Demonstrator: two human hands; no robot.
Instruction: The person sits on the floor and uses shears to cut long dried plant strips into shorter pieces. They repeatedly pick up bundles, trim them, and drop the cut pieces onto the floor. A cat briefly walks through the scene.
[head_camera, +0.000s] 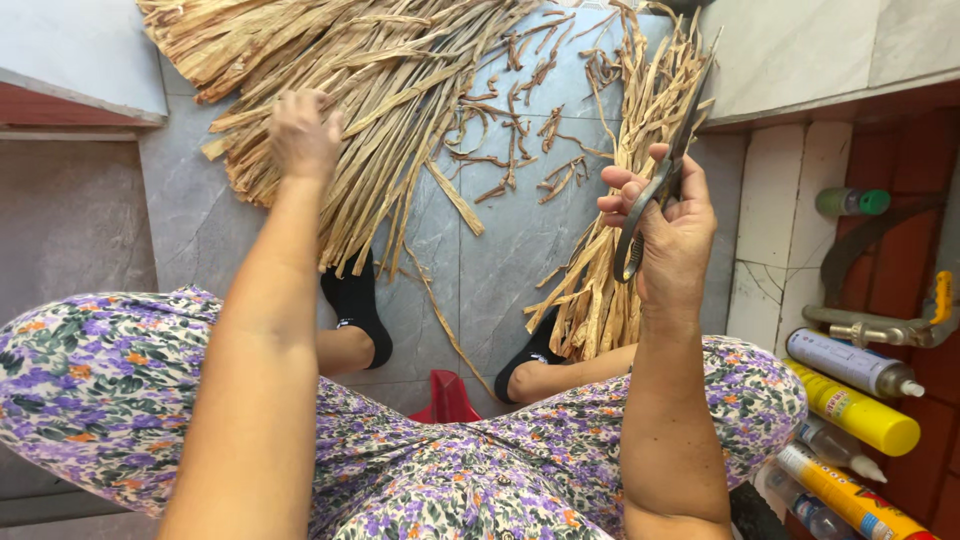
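Note:
I sit over a grey tiled floor, my lap covered by a floral dress. My left hand (303, 132) reaches down onto a big heap of dried tan leaf strips (370, 90), fingers closing among the strips. My right hand (672, 232) is raised and grips a pair of dark metal scissors (655, 185), blades pointing up and away. A second, narrower bundle of dried strips (625, 200) lies below and behind that hand, running down to my right foot. Short curled scraps (520, 150) are scattered between the two piles.
My feet in black socks (355, 305) rest on the floor beside a small red object (447, 398). At the right stand several spray cans and bottles (850, 405), a green-capped bottle (850, 201) and a metal tap fitting (880, 325). Raised stone ledges border both sides.

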